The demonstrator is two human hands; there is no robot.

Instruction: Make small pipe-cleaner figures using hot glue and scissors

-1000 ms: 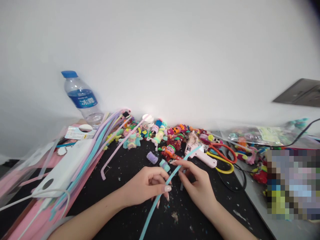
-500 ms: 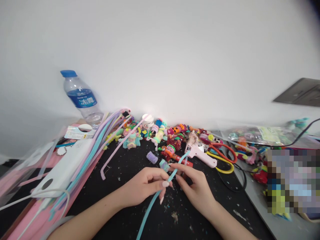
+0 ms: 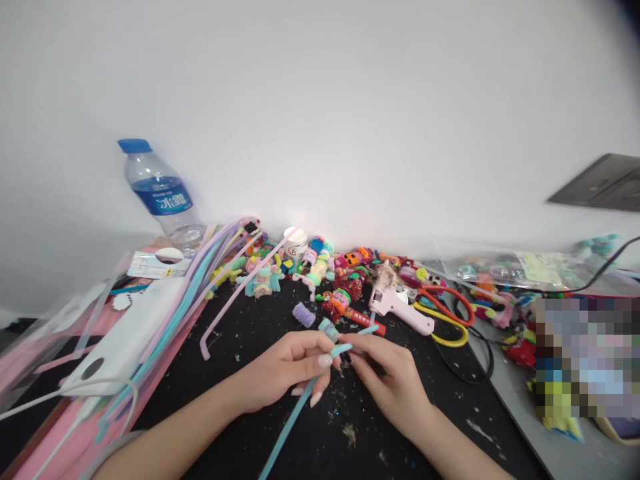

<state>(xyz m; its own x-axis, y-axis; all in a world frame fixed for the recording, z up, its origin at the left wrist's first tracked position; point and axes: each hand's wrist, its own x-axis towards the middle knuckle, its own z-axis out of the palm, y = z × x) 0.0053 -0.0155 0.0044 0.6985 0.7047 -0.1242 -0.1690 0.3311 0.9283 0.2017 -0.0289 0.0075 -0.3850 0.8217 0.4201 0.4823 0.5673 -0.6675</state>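
Note:
A light blue pipe cleaner runs from the bottom edge up between my hands. My left hand is closed on it, thumb and index finger pinching it close to its upper end. My right hand has its fingertips pressed together on the same pipe cleaner, whose tip shows just beyond the index finger. Something small and black shows between the fingertips; I cannot make out what it is. Just beyond the fingers lies a small pastel fuzzy coil, with a purple fuzzy coil to its left.
A pink glue gun and scissors with red and yellow handles lie right of centre. Colourful fuzzy figures line the wall. Pastel pipe cleaners lie left, near a water bottle. A blurred-out patch is at right.
The upper end of the blue pipe cleaner has come down from beside the glue gun toward my fingers and now bends there. My left hand has shifted slightly left.

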